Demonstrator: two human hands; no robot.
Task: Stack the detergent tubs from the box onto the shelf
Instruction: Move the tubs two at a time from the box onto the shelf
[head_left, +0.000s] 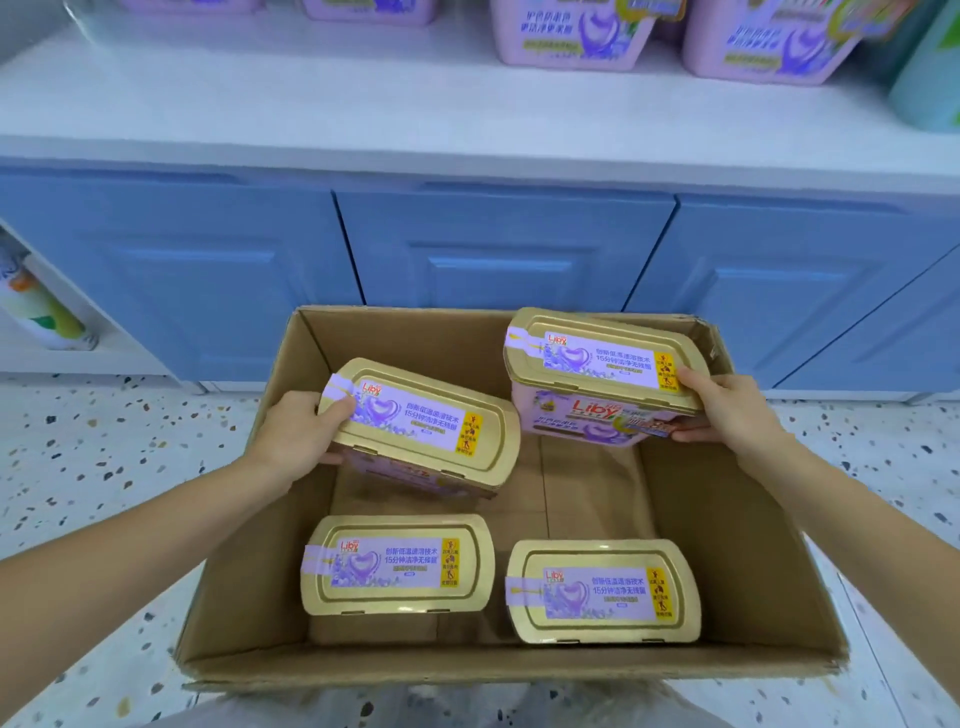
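An open cardboard box (244, 582) stands on the floor below me. My left hand (296, 434) grips the left end of a pink detergent tub with a gold lid (431, 421), tilted and raised in the box. My right hand (727, 410) holds the right end of a second gold-lidded tub (597, 364), lifted near the box's far right corner. Two more tubs lie flat on the box floor, one at the near left (397, 564) and one at the near right (602, 590). Above, the white shelf (311, 104) carries several pink tubs (571, 31).
Blue cabinet doors (498, 249) run under the shelf, right behind the box. A teal bottle (930, 88) stands at the shelf's right end. Bottles sit in an open cubby at the far left (36, 306). The floor is speckled terrazzo (104, 457).
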